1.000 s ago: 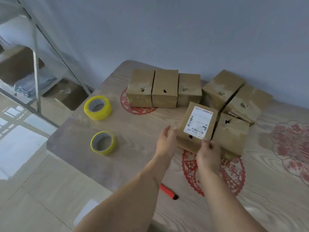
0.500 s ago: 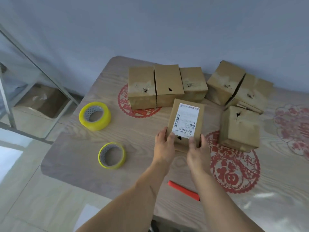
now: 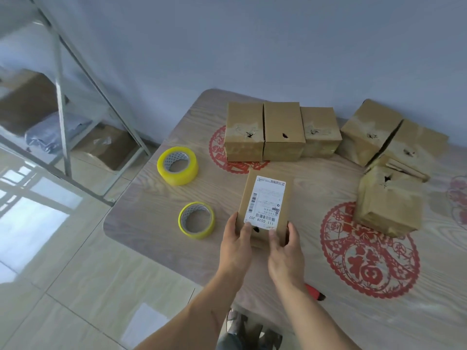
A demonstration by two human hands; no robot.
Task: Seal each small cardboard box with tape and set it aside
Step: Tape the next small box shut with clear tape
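Got the labelled box (image 3: 265, 205) sitting on the surface (image 3: 290, 286) in front of me, left hand (image 3: 236, 245) and right hand (image 3: 285, 250) gripping its near end, thumbs on top. Looks unsealed, I think, so next is grabbing the near tape roll (image 3: 196, 220) just left of it.

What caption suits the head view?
Both hands grip a labelled box beside two yellow tape rolls.
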